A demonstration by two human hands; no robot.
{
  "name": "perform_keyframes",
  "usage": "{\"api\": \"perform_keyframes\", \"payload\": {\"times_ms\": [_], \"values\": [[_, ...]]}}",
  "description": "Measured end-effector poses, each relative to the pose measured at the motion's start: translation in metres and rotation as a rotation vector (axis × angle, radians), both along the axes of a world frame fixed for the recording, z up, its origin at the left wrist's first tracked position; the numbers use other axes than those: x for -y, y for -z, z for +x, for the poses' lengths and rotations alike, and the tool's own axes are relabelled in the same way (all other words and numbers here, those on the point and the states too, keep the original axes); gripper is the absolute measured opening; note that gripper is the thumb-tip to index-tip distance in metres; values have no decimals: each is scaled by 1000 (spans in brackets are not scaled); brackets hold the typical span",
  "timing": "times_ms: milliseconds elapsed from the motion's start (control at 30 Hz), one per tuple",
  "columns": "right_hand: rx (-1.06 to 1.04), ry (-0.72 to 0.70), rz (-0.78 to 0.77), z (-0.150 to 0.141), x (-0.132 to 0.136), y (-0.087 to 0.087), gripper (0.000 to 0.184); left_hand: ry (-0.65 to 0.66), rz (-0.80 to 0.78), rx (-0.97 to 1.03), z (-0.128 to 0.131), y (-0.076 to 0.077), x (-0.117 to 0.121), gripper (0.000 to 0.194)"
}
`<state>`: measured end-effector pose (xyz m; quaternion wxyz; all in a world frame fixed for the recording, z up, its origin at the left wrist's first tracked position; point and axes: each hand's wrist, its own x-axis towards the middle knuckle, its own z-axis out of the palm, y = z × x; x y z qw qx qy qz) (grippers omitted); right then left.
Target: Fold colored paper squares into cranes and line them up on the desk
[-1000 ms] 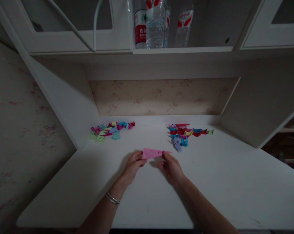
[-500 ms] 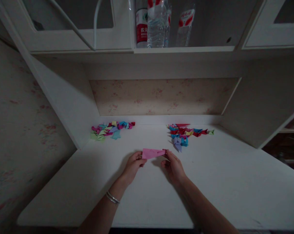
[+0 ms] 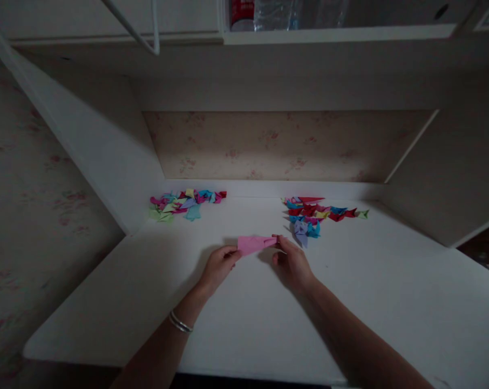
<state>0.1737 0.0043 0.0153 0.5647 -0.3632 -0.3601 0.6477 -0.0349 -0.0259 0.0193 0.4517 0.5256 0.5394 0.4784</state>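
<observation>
A pink sheet of folded paper (image 3: 250, 245), wide on the left and narrowing to a point on the right, is held over the white desk (image 3: 244, 324). My left hand (image 3: 220, 265) pinches its wide end between thumb and fingers. At the narrow end, my right hand (image 3: 293, 263) grips the tip, its other fingers curled beneath. Beyond my right hand lies a group of colourful folded paper pieces (image 3: 309, 213), with a lilac one (image 3: 301, 231) closest to the fingers. Another heap of folded paper pieces (image 3: 183, 205) sits at the back left.
White side panels (image 3: 102, 140) and a low back ledge (image 3: 252, 189) enclose the desk's far side. Overhead, a cabinet shelf (image 3: 329, 35) holds plastic bottles (image 3: 272, 15) and a red can-like container (image 3: 242, 13). A white cable (image 3: 141, 40) hangs at upper left.
The view has tilted downward, so the cabinet sits higher in the picture. Both hands keep hold of the pink paper; the left thumb now lies flatter along its edge.
</observation>
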Motion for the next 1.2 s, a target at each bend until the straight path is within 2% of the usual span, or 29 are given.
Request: {"api": "perform_keyframes", "payload": {"times_ms": [133, 300, 433, 567, 700, 967, 1067, 1200], "values": [[84, -4, -3, 10, -18, 3, 36, 72, -65, -15, -7, 0, -15, 29], [48, 10, -20, 17, -33, 9, 39, 223, -57, -165, -6, -8, -48, 28], [-7, 41, -89, 18, -34, 8, 46, 243, -21, -235, -3, -25, -88, 30], [9, 17, -98, 16, -29, 7, 45, 178, 8, -175, 13, -46, -135, 29], [138, -74, -38, 13, -25, 11, 41, 151, -18, -120, 59, -55, -188, 28], [455, -216, 100, 8, -23, 23, 46, 241, 18, -298, 186, -51, -302, 10], [578, -213, 191, 7, -27, 23, 45, 246, 14, -388, 227, -46, -329, 11], [614, -184, 337, 8, -35, 21, 39, 203, -40, -531, 265, -37, -349, 6]]}}
